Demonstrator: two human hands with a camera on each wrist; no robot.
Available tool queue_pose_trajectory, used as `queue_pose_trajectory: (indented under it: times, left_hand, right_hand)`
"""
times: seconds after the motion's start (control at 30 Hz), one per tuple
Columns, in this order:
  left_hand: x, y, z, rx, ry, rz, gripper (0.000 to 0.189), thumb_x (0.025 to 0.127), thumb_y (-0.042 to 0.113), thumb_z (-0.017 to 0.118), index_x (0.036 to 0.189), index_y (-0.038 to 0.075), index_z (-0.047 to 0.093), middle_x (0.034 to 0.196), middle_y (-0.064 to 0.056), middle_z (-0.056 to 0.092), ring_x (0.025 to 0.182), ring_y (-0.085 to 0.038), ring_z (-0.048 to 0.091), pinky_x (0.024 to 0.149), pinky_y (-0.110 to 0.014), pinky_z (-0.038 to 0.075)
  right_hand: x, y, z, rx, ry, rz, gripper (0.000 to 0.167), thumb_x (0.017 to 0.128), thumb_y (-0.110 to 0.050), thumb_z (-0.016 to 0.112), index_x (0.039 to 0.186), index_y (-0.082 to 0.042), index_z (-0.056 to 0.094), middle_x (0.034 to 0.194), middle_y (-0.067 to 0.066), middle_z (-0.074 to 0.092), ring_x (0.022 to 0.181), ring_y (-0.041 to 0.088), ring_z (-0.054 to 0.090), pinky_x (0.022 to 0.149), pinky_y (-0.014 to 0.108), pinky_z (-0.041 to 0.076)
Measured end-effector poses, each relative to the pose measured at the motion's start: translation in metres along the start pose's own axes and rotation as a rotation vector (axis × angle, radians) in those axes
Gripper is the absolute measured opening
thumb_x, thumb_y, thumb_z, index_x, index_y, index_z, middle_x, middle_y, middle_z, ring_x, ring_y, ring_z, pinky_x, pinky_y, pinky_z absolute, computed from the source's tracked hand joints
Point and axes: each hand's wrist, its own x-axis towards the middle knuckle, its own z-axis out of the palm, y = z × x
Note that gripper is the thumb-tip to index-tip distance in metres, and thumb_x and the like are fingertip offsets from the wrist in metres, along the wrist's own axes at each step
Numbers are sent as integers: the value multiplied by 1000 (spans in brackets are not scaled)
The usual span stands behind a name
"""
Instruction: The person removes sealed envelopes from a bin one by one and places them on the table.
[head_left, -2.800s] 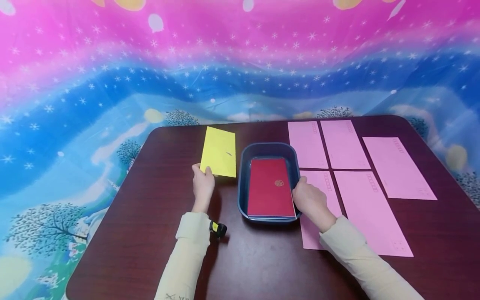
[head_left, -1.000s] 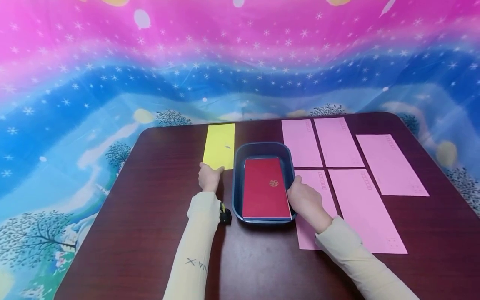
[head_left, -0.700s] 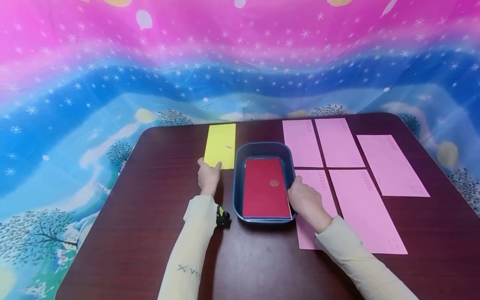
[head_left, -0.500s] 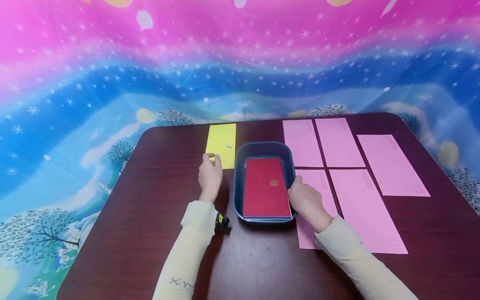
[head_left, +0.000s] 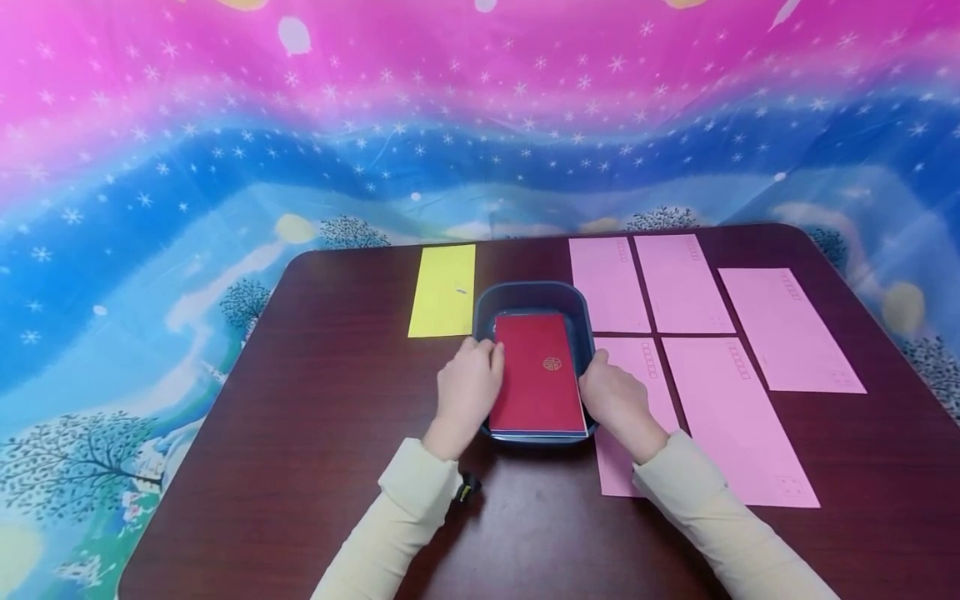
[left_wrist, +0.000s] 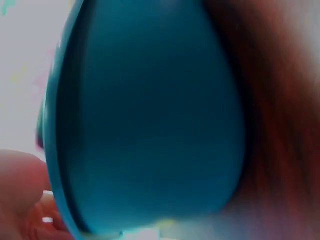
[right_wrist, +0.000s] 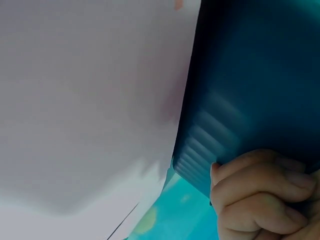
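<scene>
Lengthwise in the tray (head_left: 534, 291), the red envelope (head_left: 536, 379) was overlapped by the nearer, bent-fingered left hand (head_left: 468, 388), its hold indiscernible, while the tray's right side was gripped by the right hand (head_left: 617, 393).

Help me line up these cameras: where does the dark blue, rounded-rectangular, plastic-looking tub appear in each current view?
Head: the tub sits near the centre, slightly right.
Left wrist: its wall, blurred, fills the middle.
Right wrist: its ridged wall takes the upper right.
Landmark shared by head and right wrist: the right hand.
</scene>
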Motion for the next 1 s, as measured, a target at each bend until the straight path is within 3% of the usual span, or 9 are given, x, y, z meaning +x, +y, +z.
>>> queue_pose_trajectory:
  times: [0.17,0.43,0.6,0.87,1.0]
  left_hand:
    - [-12,9,5,203,-28,54,44,88,45,62,93,2,69,82,-11,59,57,-17,55,53,-30,53]
    - [-15,15,9,311,-53,57,49,83,52,64,86,4,71,81,-10,60,67,-17,58,56,-30,55]
    - [-15,19,13,393,-35,72,52,81,55,65,80,4,71,77,-10,61,67,-16,57,55,-28,55]
    - [-15,23,13,429,-67,54,48,82,55,65,77,8,75,72,-9,62,67,-17,57,56,-27,55]
    - [-18,24,13,417,-26,47,48,80,55,67,74,8,74,69,-9,61,64,-16,57,54,-27,55]
  right_hand:
    - [0,-1,0,-7,5,2,43,96,-20,40,125,12,37,82,25,63,70,33,61,56,40,47]
    - [0,-1,0,-9,1,2,47,96,-20,40,129,13,34,83,25,63,70,32,61,56,40,47]
    - [0,-1,-1,-8,3,-2,46,97,-20,40,128,13,35,82,25,63,69,32,61,55,39,47]
    - [0,-2,-1,-3,-3,1,47,96,-20,40,129,13,34,83,25,63,69,32,61,55,38,47]
    - [0,-2,-1,4,0,0,45,96,-20,39,127,13,35,82,24,63,69,32,61,54,38,46]
